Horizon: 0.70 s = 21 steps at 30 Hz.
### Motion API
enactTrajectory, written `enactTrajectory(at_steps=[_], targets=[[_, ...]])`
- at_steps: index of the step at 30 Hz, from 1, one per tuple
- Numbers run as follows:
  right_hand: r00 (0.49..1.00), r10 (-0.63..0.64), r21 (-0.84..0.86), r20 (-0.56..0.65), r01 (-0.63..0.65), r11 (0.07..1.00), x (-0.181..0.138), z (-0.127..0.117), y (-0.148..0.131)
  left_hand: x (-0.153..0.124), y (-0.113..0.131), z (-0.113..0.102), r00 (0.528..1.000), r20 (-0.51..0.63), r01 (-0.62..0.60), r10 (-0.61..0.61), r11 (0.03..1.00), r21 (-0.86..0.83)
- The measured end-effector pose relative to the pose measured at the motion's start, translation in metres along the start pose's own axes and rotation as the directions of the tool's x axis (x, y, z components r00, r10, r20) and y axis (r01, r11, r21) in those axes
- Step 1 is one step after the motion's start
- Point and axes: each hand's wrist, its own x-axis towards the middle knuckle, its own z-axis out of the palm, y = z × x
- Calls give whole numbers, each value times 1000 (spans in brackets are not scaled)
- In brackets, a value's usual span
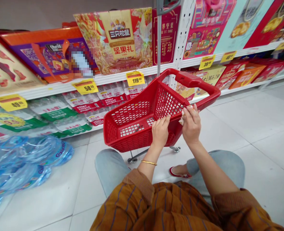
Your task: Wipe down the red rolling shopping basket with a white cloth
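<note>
Red shopping trolley (132,146) stands long-axis crosswise ahead: left hand (160,128) half-curled at rim (175,117), right hand (191,125), nearer handle (190,79), gripping whitish scrap (181,120).

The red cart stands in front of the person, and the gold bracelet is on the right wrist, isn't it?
Not quite: in the head view, the gold bracelet is on the wrist of the left hand. The red cart does stand in front of the person.

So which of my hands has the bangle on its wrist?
Your left hand, by the red shopping cart: a gold bangle circles its wrist, whereas your right hand has a bare wrist.
</note>
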Motion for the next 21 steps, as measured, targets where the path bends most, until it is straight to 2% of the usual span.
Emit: enactTrajectory(at_steps=[3,8,13,17,21], targets=[[999,35,59,8,-35,998,-6,10,-14,1,1,0,1000,-4,27,-27,1000,8],[989,-4,149,149,-19,989,-25,30,-34,5,-1,-3,998,0,60,-60,998,-6],[966,-112,141,231,81,987,-25,32,-22,7,-10,-5,1000,23,13,-14,999,36],[982,-40,107,184,20,994,-13,28,-5,10,-17,-3,999,38,-19,14,992,124],[993,66,107,97,-76,991,-6,36,-4,17,-22,-8,993,101,-84,61,968,238]])
